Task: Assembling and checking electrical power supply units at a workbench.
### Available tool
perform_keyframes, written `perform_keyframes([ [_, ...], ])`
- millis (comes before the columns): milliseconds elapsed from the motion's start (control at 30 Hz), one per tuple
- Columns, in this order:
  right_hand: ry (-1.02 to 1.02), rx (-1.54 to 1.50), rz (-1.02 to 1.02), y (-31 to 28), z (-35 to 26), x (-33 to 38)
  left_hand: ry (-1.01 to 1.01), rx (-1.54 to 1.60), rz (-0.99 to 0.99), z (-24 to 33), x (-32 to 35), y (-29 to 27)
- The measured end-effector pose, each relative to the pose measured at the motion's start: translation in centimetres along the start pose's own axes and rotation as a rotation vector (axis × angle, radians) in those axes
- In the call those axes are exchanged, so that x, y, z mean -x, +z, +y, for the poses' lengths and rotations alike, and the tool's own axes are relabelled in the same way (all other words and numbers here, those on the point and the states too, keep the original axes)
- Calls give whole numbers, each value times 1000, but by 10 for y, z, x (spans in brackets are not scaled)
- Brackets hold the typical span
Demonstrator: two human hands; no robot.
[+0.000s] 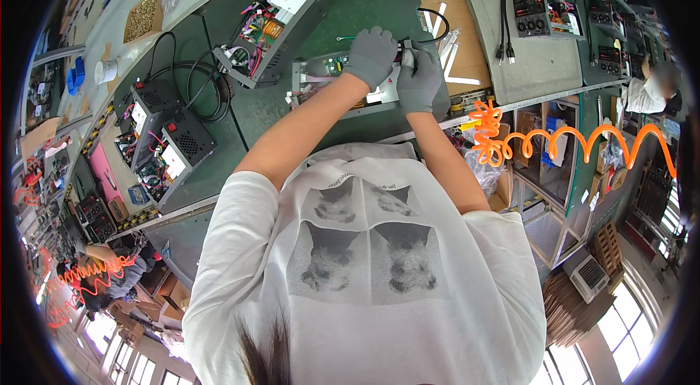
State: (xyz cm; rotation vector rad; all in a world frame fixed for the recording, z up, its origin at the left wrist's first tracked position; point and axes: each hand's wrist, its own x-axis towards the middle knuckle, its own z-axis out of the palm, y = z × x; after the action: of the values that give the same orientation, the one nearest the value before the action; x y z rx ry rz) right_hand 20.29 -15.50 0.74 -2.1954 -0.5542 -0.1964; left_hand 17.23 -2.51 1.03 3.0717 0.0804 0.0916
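a: where is the open metal box (383,93)?
b: on the green bench (270,104); the left hand (372,57) and right hand (420,82), in grey gloves, are close together at its right end; their fingers are bent.
a: are they pinching something?
b: i can't tell; a black cable (448,26) loops just beside them; another open box (273,28) sits to the left.

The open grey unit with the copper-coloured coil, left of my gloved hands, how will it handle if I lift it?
The open grey unit would probably feel stiff, since its casing looks like sheet metal. The copper-coloured coil inside suggests it may be heavy for its size. Its loose coloured wires look apt to snag.
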Motion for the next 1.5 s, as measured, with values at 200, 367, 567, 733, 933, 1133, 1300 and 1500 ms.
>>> perform_keyframes([
  [200, 49, -19, -17, -2, 7, 2, -121, 397, 20, -26, 2, -10],
  [367, 110, -38, -28, -3, -2, 1, -68, 387, 31, -22, -5, 9],
  [567, 20, 1, -2, -1, 2, -1, -49, 346, 44, -19, -5, 23],
  [733, 40, -71, -49, -5, 11, -2, -113, 355, 258, -4, 7, -2],
  [933, -42, -87, 11, -7, -3, 2, -243, 585, 249, 16, 26, 0],
  [1133, 4, -82, 8, -7, -1, 3, -325, 716, 304, 8, 26, 7],
  [1300, -85, -31, 15, -8, -6, -1, -236, 654, 322, -4, 29, 7],
  [1500, -95, -42, -24, -4, -3, 2, -163, 530, 274, -4, 29, 5],
])
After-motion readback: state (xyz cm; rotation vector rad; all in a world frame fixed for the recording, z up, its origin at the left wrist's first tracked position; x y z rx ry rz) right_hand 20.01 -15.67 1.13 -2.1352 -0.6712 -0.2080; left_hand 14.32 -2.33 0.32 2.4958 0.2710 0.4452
